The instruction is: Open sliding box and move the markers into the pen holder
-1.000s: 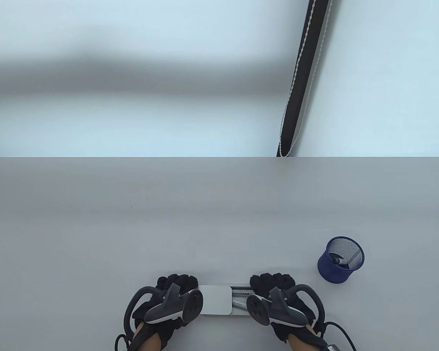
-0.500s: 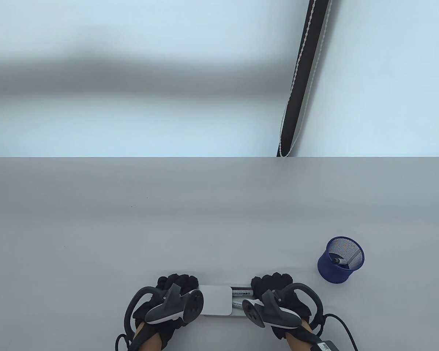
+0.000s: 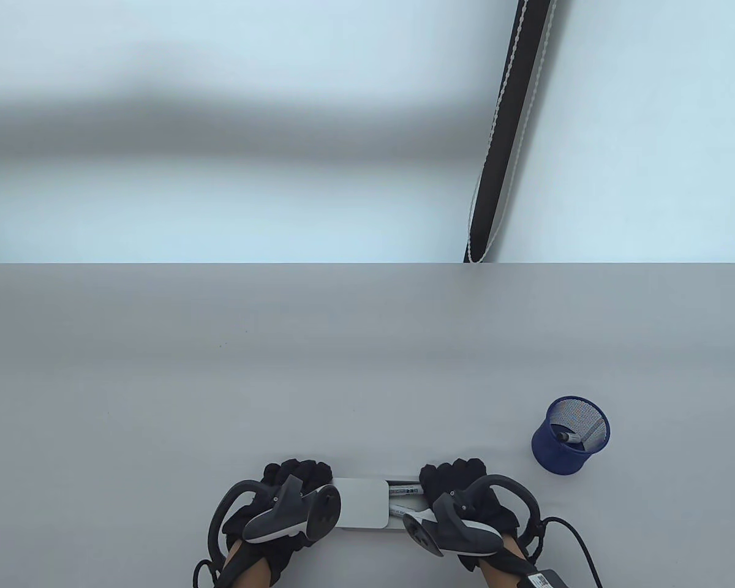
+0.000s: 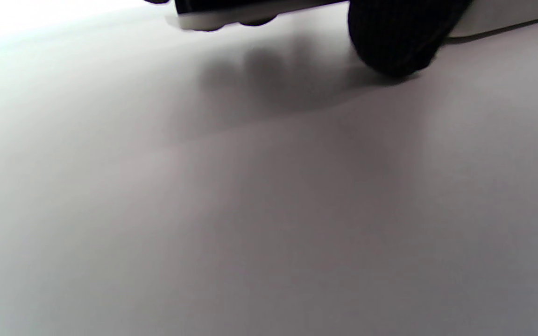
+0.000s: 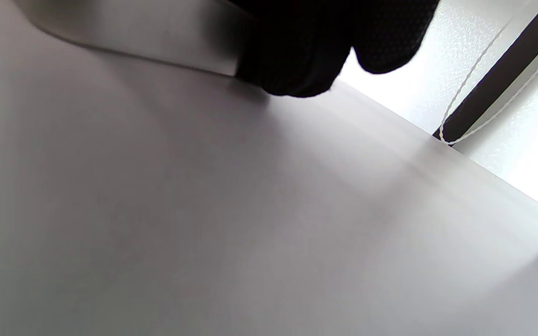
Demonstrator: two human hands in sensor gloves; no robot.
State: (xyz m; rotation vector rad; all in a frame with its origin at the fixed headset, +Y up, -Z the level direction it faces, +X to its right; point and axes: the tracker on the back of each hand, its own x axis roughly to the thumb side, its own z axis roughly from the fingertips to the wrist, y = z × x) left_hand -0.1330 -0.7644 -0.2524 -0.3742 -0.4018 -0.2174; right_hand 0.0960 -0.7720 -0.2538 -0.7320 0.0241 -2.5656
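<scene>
Marker transfer underway: the left hand (image 3: 282,496) grips the sliding box (image 3: 361,503), the right hand (image 3: 459,496) curls over its exposed markers (image 3: 404,490), probably pinching 1; next lift toward the pen holder (image 3: 571,435).

A black gloved fingertip (image 4: 397,42) touches the table (image 4: 250,210) beside the box (image 4: 498,16).

- nothing readable anywhere tbh
- markers (image 3: 404,490) in the box have label print (way too small and blurry to make out)
</scene>
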